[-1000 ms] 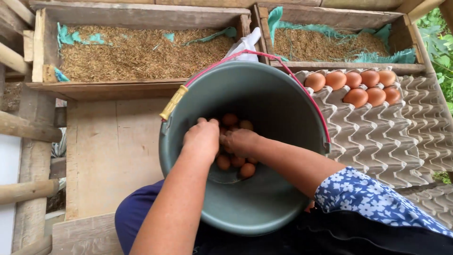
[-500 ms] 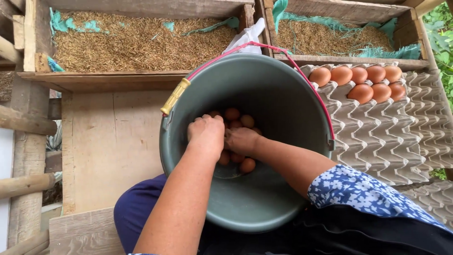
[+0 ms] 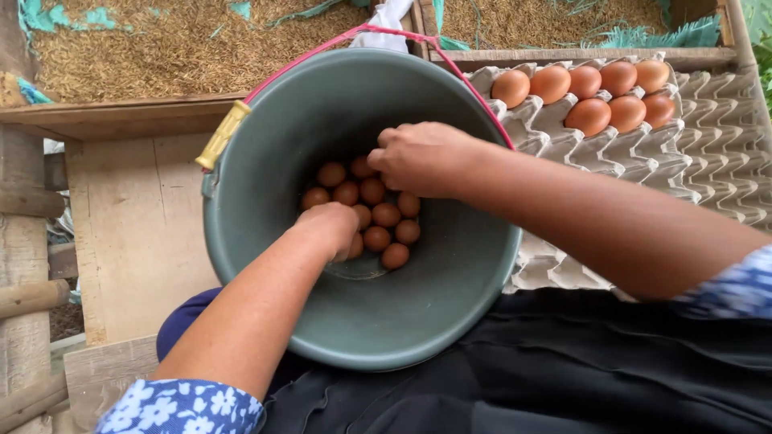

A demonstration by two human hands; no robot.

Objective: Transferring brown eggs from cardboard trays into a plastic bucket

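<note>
I'm at the picking-up step: both hands are down in the grey-green bucket (image 3: 354,321) at the frame's centre. My left hand (image 3: 330,229) is curled over the brown eggs (image 3: 378,217) on its bottom, though I can't tell whether it grips one. My right hand (image 3: 418,157), higher and nearer the rim, is closed, fingers hiding whatever it has. I judge the next move calls for a gentle lift towards the egg tray (image 3: 724,173) at upper right, where one corner is already filled.

Smooth matt plastic bucket (image 3: 450,313), moulded paper-pulp egg tray (image 3: 724,177), rough wooden boards (image 3: 137,233)
</note>
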